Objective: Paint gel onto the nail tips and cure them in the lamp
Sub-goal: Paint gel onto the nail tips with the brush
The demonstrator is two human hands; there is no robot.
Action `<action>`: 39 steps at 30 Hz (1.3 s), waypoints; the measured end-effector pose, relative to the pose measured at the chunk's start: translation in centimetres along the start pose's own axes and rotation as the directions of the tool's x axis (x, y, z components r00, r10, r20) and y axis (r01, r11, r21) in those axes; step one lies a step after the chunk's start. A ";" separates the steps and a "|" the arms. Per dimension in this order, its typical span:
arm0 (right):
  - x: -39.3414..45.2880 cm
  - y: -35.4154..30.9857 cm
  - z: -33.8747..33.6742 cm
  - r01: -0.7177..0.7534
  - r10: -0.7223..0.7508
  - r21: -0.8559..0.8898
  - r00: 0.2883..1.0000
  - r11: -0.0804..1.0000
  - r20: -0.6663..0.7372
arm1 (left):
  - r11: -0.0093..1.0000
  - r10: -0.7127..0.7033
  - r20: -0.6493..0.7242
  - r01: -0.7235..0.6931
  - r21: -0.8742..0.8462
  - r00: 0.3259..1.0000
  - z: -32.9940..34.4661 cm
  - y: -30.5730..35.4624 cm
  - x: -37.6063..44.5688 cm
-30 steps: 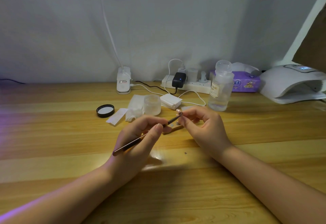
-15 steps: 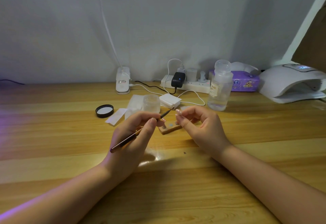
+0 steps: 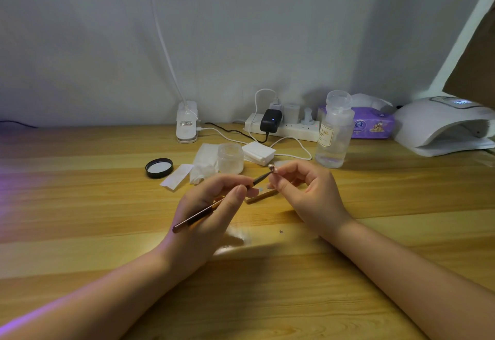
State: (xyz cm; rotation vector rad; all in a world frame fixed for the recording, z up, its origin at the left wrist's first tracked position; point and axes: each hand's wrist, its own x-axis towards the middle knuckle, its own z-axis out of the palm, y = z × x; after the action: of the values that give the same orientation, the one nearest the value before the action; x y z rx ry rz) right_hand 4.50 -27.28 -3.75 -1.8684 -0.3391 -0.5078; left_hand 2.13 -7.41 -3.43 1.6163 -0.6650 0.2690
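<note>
The small pale nail tip (image 3: 272, 169) pinched in the right hand's (image 3: 308, 195) fingertips is too tiny to make out, a frosted open jar (image 3: 230, 158) of unseen contents sits beyond the left hand (image 3: 207, 211), which grips a thin dark-tipped brush (image 3: 222, 200) touching that tip.

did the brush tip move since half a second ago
Yes. The brush in the left hand has swung its tip right, away from the small jar, onto the nail tip pinched by the right hand.
</note>
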 end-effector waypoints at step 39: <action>0.0 -0.1 0.0 0.040 -0.048 -0.157 0.998 0.987 -0.050 | 0.995 0.070 -0.037 -0.067 0.070 0.997 -0.1 -0.1 0.1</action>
State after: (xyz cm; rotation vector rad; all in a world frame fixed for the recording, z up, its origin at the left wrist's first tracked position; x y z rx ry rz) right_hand 4.49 -27.23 -3.71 -1.9973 -0.3128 -0.6287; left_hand 2.27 -7.32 -3.47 1.6512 -0.6886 0.3762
